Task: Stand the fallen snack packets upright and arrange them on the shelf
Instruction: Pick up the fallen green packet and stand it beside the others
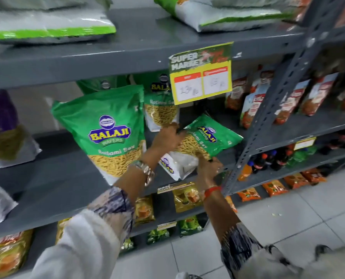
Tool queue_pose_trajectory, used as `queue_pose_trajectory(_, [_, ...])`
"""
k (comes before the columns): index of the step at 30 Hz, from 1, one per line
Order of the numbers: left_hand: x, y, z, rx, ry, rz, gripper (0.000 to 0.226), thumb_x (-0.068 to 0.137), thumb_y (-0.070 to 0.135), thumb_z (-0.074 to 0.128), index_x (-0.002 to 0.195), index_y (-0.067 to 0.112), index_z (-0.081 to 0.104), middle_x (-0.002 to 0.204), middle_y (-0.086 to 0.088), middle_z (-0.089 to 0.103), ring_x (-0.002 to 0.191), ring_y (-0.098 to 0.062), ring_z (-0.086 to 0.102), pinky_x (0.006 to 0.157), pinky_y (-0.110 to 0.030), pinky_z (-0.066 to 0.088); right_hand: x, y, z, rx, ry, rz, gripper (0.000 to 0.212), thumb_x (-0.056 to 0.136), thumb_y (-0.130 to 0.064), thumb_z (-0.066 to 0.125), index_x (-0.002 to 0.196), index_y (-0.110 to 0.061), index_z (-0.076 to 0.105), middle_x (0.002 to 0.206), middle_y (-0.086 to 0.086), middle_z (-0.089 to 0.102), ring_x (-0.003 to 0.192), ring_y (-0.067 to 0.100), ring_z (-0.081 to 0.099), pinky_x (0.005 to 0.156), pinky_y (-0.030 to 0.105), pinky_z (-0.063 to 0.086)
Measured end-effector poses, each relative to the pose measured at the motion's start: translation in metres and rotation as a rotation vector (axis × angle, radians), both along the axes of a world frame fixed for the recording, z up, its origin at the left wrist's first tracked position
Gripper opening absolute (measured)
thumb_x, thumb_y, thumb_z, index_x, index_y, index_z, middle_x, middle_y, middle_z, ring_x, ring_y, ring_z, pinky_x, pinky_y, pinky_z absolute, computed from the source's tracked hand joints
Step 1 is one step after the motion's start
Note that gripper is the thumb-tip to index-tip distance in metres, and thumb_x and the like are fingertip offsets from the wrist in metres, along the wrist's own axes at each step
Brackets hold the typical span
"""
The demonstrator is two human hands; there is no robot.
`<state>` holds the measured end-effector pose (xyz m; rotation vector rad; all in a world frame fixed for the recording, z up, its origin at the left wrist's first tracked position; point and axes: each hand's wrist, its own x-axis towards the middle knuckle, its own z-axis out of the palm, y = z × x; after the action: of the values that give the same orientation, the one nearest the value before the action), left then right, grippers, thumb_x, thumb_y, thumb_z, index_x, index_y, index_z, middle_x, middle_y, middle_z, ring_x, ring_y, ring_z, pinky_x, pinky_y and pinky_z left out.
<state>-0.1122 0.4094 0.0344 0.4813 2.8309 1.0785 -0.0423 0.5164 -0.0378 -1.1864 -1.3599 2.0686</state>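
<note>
A green Balaji sev packet (209,137) lies tilted on the grey shelf (63,178), its top pointing right and back. My left hand (167,137) grips its upper left edge. My right hand (207,168) holds its white bottom corner near the shelf's front edge. To the left a bigger green Balaji packet (109,129) stands upright, leaning slightly. Behind it another green packet (159,109) stands upright, partly hidden by a price tag.
A yellow price tag (201,77) hangs from the shelf above. A slotted grey upright post (268,117) stands just right of my hands. Purple packets (4,129) sit at left, red packets (256,101) beyond the post, bottles (268,160) lower right.
</note>
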Motion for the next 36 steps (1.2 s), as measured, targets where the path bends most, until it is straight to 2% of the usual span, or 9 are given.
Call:
queue_pose_trajectory(4, [-0.037, 0.001, -0.006, -0.126, -0.384, -0.170, 0.049, 0.094, 0.043, 0.039, 0.132, 0.012, 0.044, 0.124, -0.007, 0.053, 0.117, -0.021, 0.046, 0.096, -0.032, 0.037, -0.006, 0.000, -0.013, -0.189, 0.016, 0.055, 0.089, 0.075, -0.026, 0.079, 0.141, -0.005, 0.024, 0.143, 0.011, 0.041, 0.129, 0.030, 0.046, 0.109, 0.046, 0.040])
queue_pose_trajectory(7, [-0.041, -0.001, -0.016, 0.008, -0.437, -0.253, 0.048, 0.099, 0.023, 0.030, 0.144, 0.008, 0.023, 0.152, -0.011, 0.026, 0.137, -0.026, 0.030, 0.110, -0.030, 0.024, -0.007, 0.004, -0.018, -0.238, 0.028, 0.076, 0.063, 0.084, -0.027, 0.070, 0.129, -0.003, 0.034, 0.140, 0.018, 0.046, 0.126, 0.038, 0.050, 0.106, 0.054, 0.042])
queue_pose_trajectory(9, [-0.036, 0.000, -0.020, 0.209, -0.511, -0.236, 0.047, 0.096, 0.012, 0.037, 0.142, 0.003, 0.027, 0.149, -0.018, 0.031, 0.133, -0.027, 0.036, 0.112, -0.033, 0.026, -0.004, 0.009, -0.016, -0.220, -0.008, 0.119, 0.040, 0.089, -0.025, 0.065, 0.114, -0.005, 0.041, 0.121, 0.018, 0.055, 0.115, 0.038, 0.056, 0.101, 0.055, 0.046])
queue_pose_trajectory(15, [0.012, -0.006, -0.020, 0.216, -0.788, -0.028, 0.071, 0.078, 0.057, 0.059, 0.128, 0.008, 0.048, 0.131, 0.002, 0.052, 0.114, -0.018, 0.050, 0.100, -0.027, 0.034, 0.028, 0.042, -0.011, -0.039, 0.021, 0.271, 0.012, 0.095, -0.014, 0.055, 0.091, -0.004, 0.057, 0.073, 0.007, 0.057, 0.058, 0.017, 0.055, 0.041, 0.015, 0.044])
queue_pose_trajectory(18, [0.046, -0.009, -0.033, 0.418, -0.779, -0.059, 0.060, 0.080, 0.047, 0.063, 0.126, 0.010, 0.052, 0.133, 0.003, 0.053, 0.121, -0.015, 0.050, 0.104, -0.026, 0.036, 0.052, 0.052, -0.005, -0.018, 0.027, 0.310, 0.020, 0.094, -0.016, 0.056, 0.102, 0.001, 0.061, 0.090, 0.017, 0.068, 0.056, 0.016, 0.063, 0.045, 0.018, 0.050])
queue_pose_trajectory(22, [0.102, -0.019, -0.045, 0.735, -0.791, 0.004, 0.013, 0.090, 0.013, 0.054, 0.094, 0.007, 0.065, 0.082, 0.005, 0.076, 0.074, -0.008, 0.071, 0.064, -0.017, 0.054, 0.086, 0.050, 0.002, -0.110, 0.202, 0.366, 0.022, 0.089, -0.024, 0.061, 0.100, -0.005, 0.063, 0.105, 0.018, 0.069, 0.090, 0.024, 0.071, 0.068, 0.034, 0.061])
queue_pose_trajectory(26, [0.148, -0.037, -0.047, 0.804, -0.596, 0.009, 0.026, 0.085, 0.009, 0.059, 0.110, 0.016, 0.058, 0.099, 0.005, 0.073, 0.090, -0.010, 0.070, 0.072, -0.017, 0.054, 0.123, 0.042, 0.019, -0.027, 0.368, 0.382, 0.013, 0.086, -0.020, 0.062, 0.090, -0.009, 0.067, 0.081, 0.001, 0.077, 0.082, 0.018, 0.072, 0.068, 0.030, 0.060])
queue_pose_trajectory(29, [0.178, -0.052, -0.045, 0.900, -0.529, 0.017, 0.033, 0.082, 0.001, 0.059, 0.110, 0.018, 0.055, 0.093, 0.008, 0.075, 0.089, -0.011, 0.070, 0.069, -0.019, 0.054, 0.149, 0.030, 0.030, -0.007, 0.395, 0.413, 0.022, 0.078, -0.028, 0.067, 0.093, -0.013, 0.071, 0.089, 0.004, 0.077, 0.092, 0.025, 0.071, 0.080, 0.040, 0.059])
queue_pose_trajectory(36, [0.218, -0.085, -0.031, 0.996, -0.446, 0.040, 0.040, 0.068, 0.002, 0.071, 0.106, 0.008, 0.060, 0.093, 0.003, 0.076, 0.089, -0.018, 0.071, 0.069, -0.026, 0.056, 0.182, 0.004, 0.046, 0.000, 0.464, 0.462, 0.007, 0.083, -0.019, 0.062, 0.084, -0.014, 0.067, 0.076, -0.004, 0.077, 0.076, 0.012, 0.073, 0.066, 0.028, 0.060])
